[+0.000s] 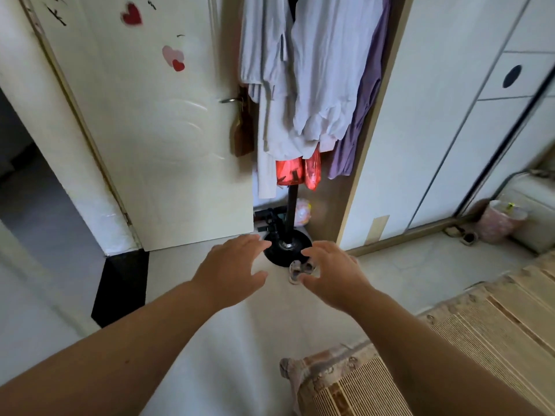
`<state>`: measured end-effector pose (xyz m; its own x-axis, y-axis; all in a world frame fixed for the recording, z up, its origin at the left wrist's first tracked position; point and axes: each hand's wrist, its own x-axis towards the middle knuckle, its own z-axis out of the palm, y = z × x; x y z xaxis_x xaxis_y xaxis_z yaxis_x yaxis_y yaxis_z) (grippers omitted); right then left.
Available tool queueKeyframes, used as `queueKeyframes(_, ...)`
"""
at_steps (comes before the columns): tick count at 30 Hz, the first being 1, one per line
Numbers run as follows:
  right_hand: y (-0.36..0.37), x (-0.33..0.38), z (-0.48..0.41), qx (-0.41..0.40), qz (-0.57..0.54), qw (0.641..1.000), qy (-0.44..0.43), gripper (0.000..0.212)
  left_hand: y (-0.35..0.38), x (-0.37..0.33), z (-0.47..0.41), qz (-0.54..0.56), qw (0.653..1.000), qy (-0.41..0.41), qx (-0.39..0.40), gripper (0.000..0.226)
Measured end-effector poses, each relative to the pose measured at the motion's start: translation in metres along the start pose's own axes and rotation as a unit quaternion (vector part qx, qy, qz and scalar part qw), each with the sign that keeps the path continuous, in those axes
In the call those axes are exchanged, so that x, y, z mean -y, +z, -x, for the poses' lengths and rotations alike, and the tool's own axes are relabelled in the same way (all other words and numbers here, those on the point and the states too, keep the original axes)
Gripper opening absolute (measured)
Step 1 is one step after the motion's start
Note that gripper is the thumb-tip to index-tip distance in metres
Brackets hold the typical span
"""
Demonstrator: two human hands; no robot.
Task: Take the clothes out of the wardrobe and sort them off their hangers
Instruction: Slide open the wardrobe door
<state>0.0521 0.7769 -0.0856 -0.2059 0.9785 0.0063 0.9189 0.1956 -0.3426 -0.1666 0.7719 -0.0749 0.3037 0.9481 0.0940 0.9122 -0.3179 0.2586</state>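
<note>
Head view: the left grip (pixel 231 265) and right grip (pixel 330 271) reach out side by side over the floor (pixel 210 355), fingers loosely spread, holding nothing. The clothes (pixel 315 85) hang on a black stand (pixel 292 205) beyond, well above both grips.

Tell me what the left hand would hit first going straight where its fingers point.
Likely the coat stand's black round base, which sits just beyond the left hand. Depth is unclear, so it might reach the pole instead.
</note>
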Motion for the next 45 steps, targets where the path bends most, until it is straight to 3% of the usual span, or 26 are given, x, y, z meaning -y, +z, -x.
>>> queueKeyframes(7,-0.031,-0.058,-0.128,0.015,0.009,0.999,0.041,0.055,0.006,0.003,-0.159,0.035,0.999,0.03,0.005,0.063)
queueKeyframes(14,-0.052,-0.113,-0.213,-0.026,-0.011,0.992,0.125,0.069,0.009,0.003,-0.292,0.081,0.993,0.089,-0.005,0.063)
queueKeyframes(26,-0.067,-0.196,-0.346,-0.097,-0.02,0.952,0.289,0.066,0.04,-0.001,-0.516,0.057,0.959,0.271,0.067,0.063)
queueKeyframes(34,-0.091,-0.265,-0.336,-0.11,-0.02,0.921,0.372,0.062,0.075,-0.078,-0.585,0.06,0.927,0.35,0.117,0.06)
queueKeyframes(45,-0.182,-0.453,-0.358,-0.125,0.009,0.924,0.36,0.058,0.116,-0.253,-0.713,0.084,0.922,0.362,0.104,0.056)
